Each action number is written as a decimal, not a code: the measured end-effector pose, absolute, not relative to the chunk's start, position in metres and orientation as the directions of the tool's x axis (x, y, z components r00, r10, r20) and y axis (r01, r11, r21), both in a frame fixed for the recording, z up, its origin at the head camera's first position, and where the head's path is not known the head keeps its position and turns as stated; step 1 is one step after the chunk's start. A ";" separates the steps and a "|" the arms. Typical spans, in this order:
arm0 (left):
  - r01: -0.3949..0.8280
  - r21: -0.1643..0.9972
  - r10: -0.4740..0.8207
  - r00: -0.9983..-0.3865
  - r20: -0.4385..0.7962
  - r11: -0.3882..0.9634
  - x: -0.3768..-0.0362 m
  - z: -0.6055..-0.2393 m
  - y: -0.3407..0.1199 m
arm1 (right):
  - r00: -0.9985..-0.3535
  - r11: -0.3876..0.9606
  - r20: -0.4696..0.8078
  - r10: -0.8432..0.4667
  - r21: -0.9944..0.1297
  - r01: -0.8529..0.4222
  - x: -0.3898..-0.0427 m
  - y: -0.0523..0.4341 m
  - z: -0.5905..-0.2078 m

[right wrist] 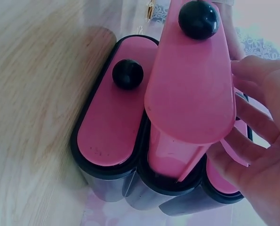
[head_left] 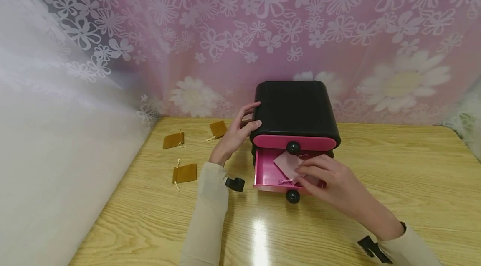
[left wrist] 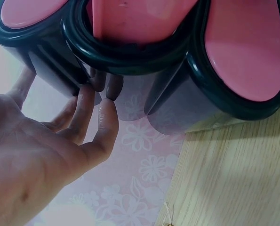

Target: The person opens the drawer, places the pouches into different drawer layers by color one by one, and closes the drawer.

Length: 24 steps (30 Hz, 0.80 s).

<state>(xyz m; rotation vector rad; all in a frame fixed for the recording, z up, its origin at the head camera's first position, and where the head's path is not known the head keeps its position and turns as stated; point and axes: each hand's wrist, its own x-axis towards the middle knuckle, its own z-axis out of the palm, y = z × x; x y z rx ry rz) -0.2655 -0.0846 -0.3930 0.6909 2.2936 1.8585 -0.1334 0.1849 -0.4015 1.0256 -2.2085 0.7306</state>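
Observation:
In the head view a black chest of drawers point(head_left: 294, 107) with pink fronts stands on the table. Its middle drawer point(head_left: 264, 170) is pulled out. Inside lies a pale pink drawstring pouch point(head_left: 287, 163), its cords near the drawer front. My right hand point(head_left: 330, 182) reaches over the drawer, thumb and fingertips pinching the pouch's right edge; in the right wrist view the drawer front point(right wrist: 191, 84) hides the fingertips. Against the chest's left side rests my left hand point(head_left: 234, 134), its fingers spread and touching the black casing, as the left wrist view also shows.
Three brown drawstring pouches lie to the left: one pouch point(head_left: 173, 140) at the far left, another point(head_left: 218, 129) near the back edge, a third point(head_left: 185, 173) closer in. Behind the wooden table point(head_left: 131, 216) hangs a pink flowered curtain point(head_left: 225, 49).

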 end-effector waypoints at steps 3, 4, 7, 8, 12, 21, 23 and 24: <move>0.274 0.951 0.412 -0.890 0.194 0.145 -0.265 -0.393 -0.084 | -0.532 0.558 0.700 -0.476 -0.227 -0.798 -0.127 0.187 -0.402; 0.273 0.951 0.412 -0.891 0.193 0.145 -0.265 -0.393 -0.084 | -0.535 0.564 0.701 -0.472 -0.227 -0.794 -0.125 0.187 -0.402; 0.276 0.951 0.413 -0.889 0.196 0.142 -0.265 -0.392 -0.084 | -0.517 0.567 0.728 -0.449 -0.215 -0.795 -0.119 0.189 -0.403; 0.276 0.951 0.413 -0.889 0.196 0.142 -0.264 -0.392 -0.084 | -0.505 0.569 0.744 -0.438 -0.205 -0.796 -0.117 0.189 -0.403; 0.274 0.951 0.413 -0.890 0.193 0.146 -0.264 -0.392 -0.084 | -0.468 0.577 0.790 -0.396 -0.182 -0.796 -0.110 0.191 -0.406; 0.266 0.952 0.411 -0.893 0.185 0.150 -0.264 -0.391 -0.084 | -0.483 0.598 0.803 -0.349 -0.206 -0.775 -0.098 0.192 -0.412; 0.266 0.952 0.413 -0.892 0.184 0.150 -0.264 -0.391 -0.084 | -0.478 0.602 0.808 -0.346 -0.200 -0.773 -0.097 0.192 -0.411; 0.265 0.952 0.414 -0.892 0.183 0.151 -0.264 -0.391 -0.084 | -0.468 0.598 0.815 -0.342 -0.196 -0.777 -0.097 0.191 -0.411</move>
